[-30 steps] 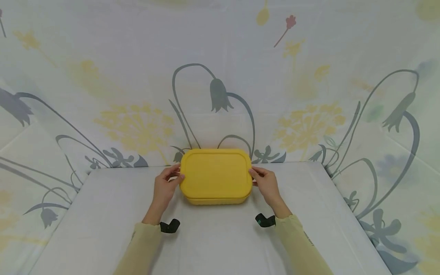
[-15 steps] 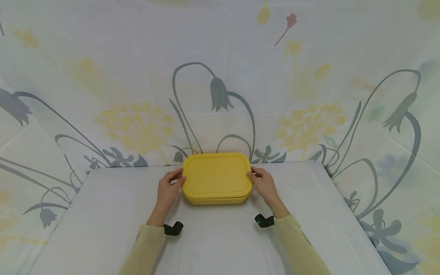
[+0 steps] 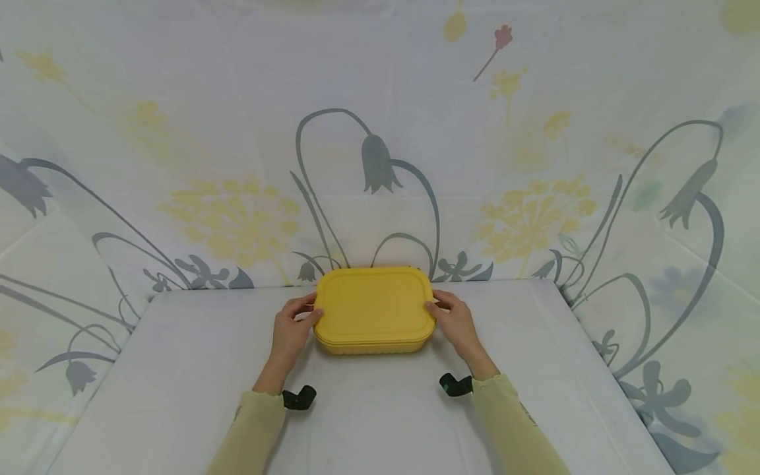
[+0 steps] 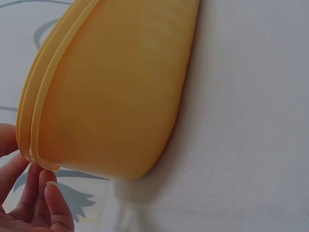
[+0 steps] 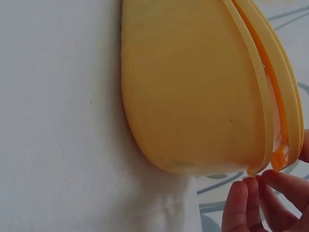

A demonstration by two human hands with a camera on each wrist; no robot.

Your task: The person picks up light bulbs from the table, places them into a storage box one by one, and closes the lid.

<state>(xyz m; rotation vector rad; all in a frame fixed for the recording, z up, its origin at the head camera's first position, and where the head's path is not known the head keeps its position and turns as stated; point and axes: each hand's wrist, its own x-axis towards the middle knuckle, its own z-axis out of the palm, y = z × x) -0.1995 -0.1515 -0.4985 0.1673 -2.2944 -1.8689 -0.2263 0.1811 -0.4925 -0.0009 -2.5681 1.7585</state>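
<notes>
A yellow plastic container (image 3: 375,348) stands on the white table at the back wall, its matching lid (image 3: 374,305) over its opening. My left hand (image 3: 291,333) pinches the lid's left end, thumb on top and fingers under the edge. At the right end my right hand (image 3: 460,328) pinches it the same way. In the right wrist view a narrow gap shows between the lid's edge (image 5: 288,92) and the container's rim (image 5: 258,92). In the left wrist view the lid lies close against the rim. The container's inside is hidden.
A white cloth (image 3: 380,415) covers the table. Behind it and at both sides hang pale flower-printed cloth walls (image 3: 380,86). Black wrist cameras (image 3: 299,398) stick out from both sleeves.
The lid has come down closer onto the container, its far edge dropping lower in the head view. My left hand has shifted slightly right; both hands keep their hold.
</notes>
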